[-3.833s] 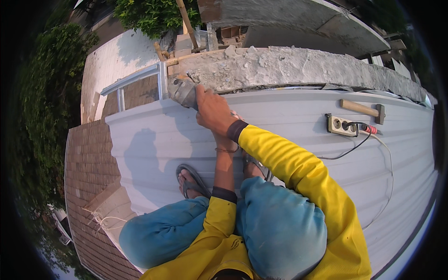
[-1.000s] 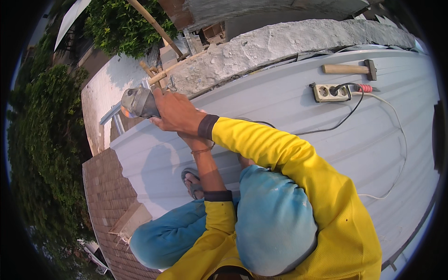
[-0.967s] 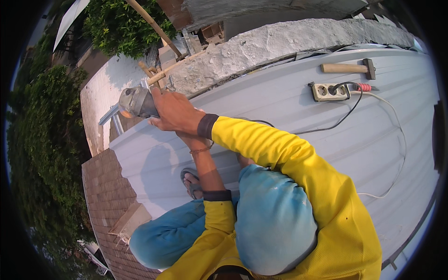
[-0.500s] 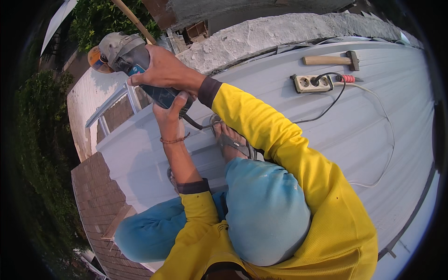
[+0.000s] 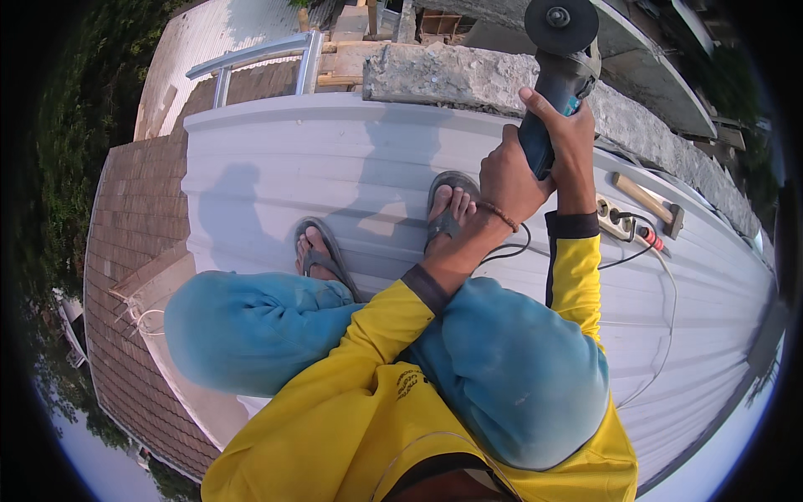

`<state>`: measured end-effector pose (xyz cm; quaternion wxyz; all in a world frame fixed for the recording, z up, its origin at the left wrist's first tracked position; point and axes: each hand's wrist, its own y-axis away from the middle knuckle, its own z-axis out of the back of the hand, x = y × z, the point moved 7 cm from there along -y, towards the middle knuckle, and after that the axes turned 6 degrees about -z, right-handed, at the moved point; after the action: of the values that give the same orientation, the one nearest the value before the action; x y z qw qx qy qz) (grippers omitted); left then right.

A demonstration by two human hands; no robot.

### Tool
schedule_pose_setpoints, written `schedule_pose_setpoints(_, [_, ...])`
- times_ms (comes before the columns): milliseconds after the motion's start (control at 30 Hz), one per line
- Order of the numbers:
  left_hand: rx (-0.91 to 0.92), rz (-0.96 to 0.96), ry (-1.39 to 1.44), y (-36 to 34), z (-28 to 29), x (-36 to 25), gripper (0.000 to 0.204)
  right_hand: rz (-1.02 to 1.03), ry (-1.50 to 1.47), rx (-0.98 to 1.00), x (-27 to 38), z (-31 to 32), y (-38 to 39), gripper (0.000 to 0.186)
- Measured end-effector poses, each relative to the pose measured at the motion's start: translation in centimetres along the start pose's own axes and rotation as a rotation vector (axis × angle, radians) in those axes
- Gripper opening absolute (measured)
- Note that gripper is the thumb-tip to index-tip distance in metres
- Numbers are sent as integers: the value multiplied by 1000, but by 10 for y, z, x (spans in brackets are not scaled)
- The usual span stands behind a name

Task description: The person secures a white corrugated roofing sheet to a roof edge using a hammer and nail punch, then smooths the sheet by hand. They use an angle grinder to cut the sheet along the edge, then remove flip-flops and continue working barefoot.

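Up on a pale grey ribbed metal roof [image 5: 276, 167], I am squatting with both knees drawn up, and both my hands are wrapped tight around one angle grinder [image 5: 556, 58]. My right hand [image 5: 569, 138] clamps the blue-grey body from the far side, fingers curled over it; my left hand [image 5: 512, 180] grips the lower end just below and beside it, wrist touching the right. The grinder is held raised in front of me, its dark round disc tipped up above my hands, clear of the roof. Beyond the hands runs a rough concrete wall top [image 5: 443, 75], which closes that side. Well to the left of my hands the roof sheet ends at a rolled edge, with brown tiles [image 5: 125, 251] lower down past it, so open room stops there. To the right of my hands, near the wall, lie one power strip [image 5: 615, 219] with a red plug in it and one wooden-handled hammer [image 5: 648, 201] just beyond it; their white and black cords trail across the sheet toward me. Below my hands are my two feet in two grey sandals [image 5: 447, 205], flat on the roof. I see no containers.
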<state>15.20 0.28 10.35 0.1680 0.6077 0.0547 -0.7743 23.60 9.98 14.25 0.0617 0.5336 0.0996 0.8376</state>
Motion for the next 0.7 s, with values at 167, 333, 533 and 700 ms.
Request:
schedule_pose_setpoints(167, [48,-60,-27,9,-17,-1,66,-128,-215,26,-26,13,-7,46])
schedule_pose_setpoints(333, [161,-73,204,-8,-23,-3,81,-187,-561,248,-26,18,-23,47])
schedule_pose_setpoints(533, [326,-102,282,-30,-21,-2,96,-119,-811,413,-19,4,-23,59])
schedule_pose_setpoints(700, [175,-59,167,-6,-27,0,79,-115,-436,280,-23,18,-7,52])
